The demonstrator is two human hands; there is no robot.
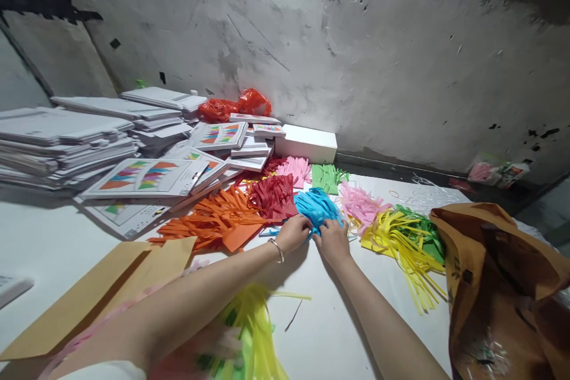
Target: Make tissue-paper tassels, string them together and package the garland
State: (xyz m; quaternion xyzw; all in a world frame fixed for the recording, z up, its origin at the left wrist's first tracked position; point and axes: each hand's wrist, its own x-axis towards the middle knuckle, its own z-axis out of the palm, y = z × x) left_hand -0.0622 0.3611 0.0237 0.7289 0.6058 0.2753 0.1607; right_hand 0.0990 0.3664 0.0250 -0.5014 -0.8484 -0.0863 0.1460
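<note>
The blue paper fringe (317, 205) lies on the white table (338, 314), at 1 o'clock from the left hand (294, 233) and 11 o'clock from the right hand (333, 241). Both hands have bent fingers on its near edge; I cannot tell whether either 1 pinches it. From the left hand, dark red fringe (272, 196) sits at 11 o'clock and orange fringe (214, 214) at 9. From the right hand, pink fringe (361, 202) lies at 1 o'clock, yellow fringe (382, 231) at 3.

Bare hands (333, 241), shiny bangle (279, 251), white sleeve (104, 371)
</note>
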